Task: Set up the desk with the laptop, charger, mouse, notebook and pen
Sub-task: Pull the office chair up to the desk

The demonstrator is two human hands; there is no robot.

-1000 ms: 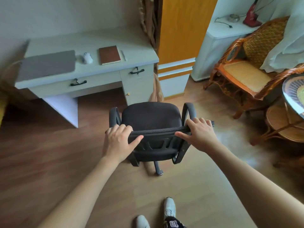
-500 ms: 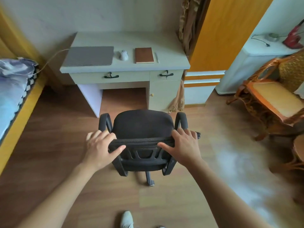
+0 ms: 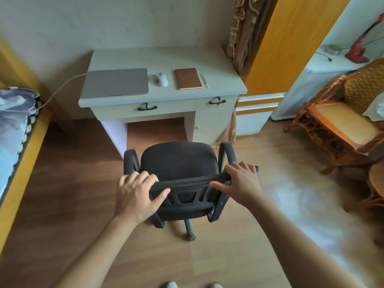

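A pale desk (image 3: 166, 57) stands against the wall. On it lie a closed grey laptop (image 3: 116, 82) at the left, a white mouse (image 3: 161, 79), a brown notebook (image 3: 188, 78) and a light pen (image 3: 204, 80) at its right. A charger cable (image 3: 60, 89) runs from the laptop's left side toward the bed. In front of the desk stands a black office chair (image 3: 178, 161). My left hand (image 3: 136, 195) and my right hand (image 3: 242, 183) both grip the top of its backrest, fingers over the rim, thumbs behind.
A bed (image 3: 14, 125) with a yellow frame lies at the left. An orange wardrobe (image 3: 291, 44) stands right of the desk, then a white cabinet (image 3: 324, 80) and a rattan armchair (image 3: 340, 121). Wooden floor lies around the chair. My shoes show at the bottom edge.
The view has swung so the desk now sits straight ahead. The chair, held by both hands, has moved closer to the desk's knee space.
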